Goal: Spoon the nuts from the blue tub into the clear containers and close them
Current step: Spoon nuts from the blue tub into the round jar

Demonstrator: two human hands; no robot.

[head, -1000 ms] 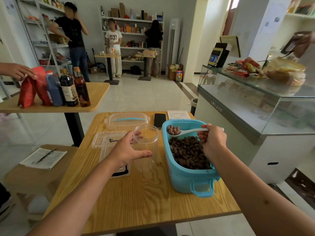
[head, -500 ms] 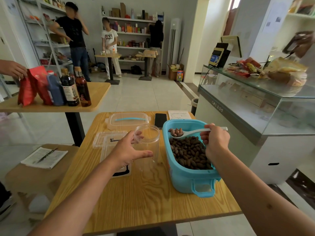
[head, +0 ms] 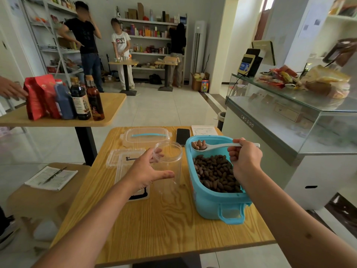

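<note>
Blue tub (head: 212, 202) sits on the right side of the wooden counter (head: 164, 225), well loaded with dark brown nuts (head: 216, 174). Just beside it on the left stands a clear jar (head: 170, 167), upright, lid off, nothing visible inside. Behind the jar lies a clear lid with a blue handle (head: 146, 135), and further left more flat clear lids (head: 123, 157) rest on the counter. A black phone (head: 183, 136) and a paper sheet (head: 204, 130) lie at the far edge.

Left hand (head: 146, 171) wraps the jar, thumb across the near side, fingers curled round the far wall, steadying it upright. Right hand (head: 245, 161) is raised over the tub, fingers pinched round the handle of a white spoon (head: 218, 146). The spoon is level, bowl pointing left above the tub's far end, carrying a small heap of nuts, close to the jar's mouth.
</note>
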